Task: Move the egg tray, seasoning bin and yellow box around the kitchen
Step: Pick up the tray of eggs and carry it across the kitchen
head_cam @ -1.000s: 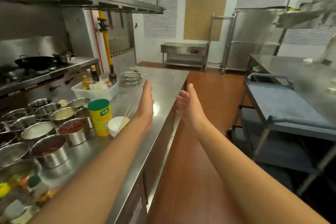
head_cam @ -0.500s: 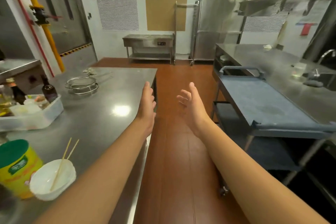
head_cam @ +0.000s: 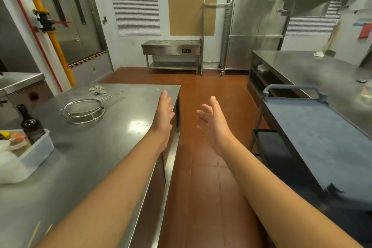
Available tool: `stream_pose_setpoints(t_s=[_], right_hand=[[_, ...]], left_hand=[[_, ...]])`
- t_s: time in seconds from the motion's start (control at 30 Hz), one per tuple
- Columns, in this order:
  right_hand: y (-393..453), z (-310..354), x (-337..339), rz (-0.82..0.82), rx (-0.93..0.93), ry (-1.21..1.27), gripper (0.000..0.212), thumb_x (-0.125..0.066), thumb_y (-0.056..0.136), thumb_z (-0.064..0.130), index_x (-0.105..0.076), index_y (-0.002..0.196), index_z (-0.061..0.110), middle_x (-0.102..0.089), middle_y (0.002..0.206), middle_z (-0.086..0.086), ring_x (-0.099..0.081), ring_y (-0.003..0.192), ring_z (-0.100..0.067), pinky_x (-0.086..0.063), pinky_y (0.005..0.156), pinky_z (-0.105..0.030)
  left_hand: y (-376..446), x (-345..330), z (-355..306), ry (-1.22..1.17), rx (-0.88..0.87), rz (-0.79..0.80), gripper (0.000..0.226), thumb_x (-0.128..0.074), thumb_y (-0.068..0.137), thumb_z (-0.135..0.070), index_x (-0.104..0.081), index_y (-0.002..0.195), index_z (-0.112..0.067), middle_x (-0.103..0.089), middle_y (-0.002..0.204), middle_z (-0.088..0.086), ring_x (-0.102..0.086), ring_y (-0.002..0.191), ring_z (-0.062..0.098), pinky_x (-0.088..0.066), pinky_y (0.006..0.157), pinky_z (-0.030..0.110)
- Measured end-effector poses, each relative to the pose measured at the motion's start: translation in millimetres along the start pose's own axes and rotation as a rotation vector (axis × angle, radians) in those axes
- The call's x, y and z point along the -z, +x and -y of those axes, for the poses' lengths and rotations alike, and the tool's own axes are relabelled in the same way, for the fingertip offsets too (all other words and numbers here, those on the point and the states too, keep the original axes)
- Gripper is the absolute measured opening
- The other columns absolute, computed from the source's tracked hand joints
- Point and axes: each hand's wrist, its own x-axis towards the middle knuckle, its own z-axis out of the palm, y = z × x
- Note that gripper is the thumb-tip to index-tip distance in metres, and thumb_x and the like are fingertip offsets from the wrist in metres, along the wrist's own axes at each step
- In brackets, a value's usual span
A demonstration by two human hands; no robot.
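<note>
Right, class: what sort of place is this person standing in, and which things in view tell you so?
Most likely a commercial kitchen. Steel worktops line both sides, a wire strainer lies on the near one beside a bin of sauce bottles, and a tall steel cabinet stands at the back wall.

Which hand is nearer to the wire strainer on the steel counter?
The left hand. It is held over the counter's right edge, to the right of the wire strainer. The right hand is farther right, out over the floor aisle.
</note>
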Motion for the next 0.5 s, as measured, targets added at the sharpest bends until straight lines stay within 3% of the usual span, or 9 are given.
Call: stream_pose_setpoints(t_s=[0.17, 0.5], right_hand=[[91.9, 7.5, -10.5, -0.059, 0.037, 0.01, 0.065, -0.033, 0.098, 0.062, -0.04, 0.148, 0.02, -0.047, 0.148, -0.006, -0.041, 0.139, -0.022, -0.035, 0.106, -0.037], [241.9, 54.2, 34.9, -0.216, 0.136, 0.0, 0.069, -0.032, 0.097, 0.064, -0.035, 0.152, 0.022, -0.045, 0.152, -0.003, -0.039, 0.141, -0.021, -0.032, 0.114, -0.042]], left_hand=[[105.6, -0.6, -2.0, -0.067, -0.008, 0.064, 0.074, -0.015, 0.098, -0.069, -0.024, 0.158, -0.026, -0.024, 0.165, 0.005, -0.029, 0.149, 0.029, -0.019, 0.122, 0.05], [274.7, -82.2, -7.8, -0.052, -0.026, 0.23, 0.075, -0.017, 0.097, -0.07, -0.025, 0.158, -0.027, -0.022, 0.166, 0.002, -0.026, 0.15, 0.024, -0.016, 0.123, 0.049]])
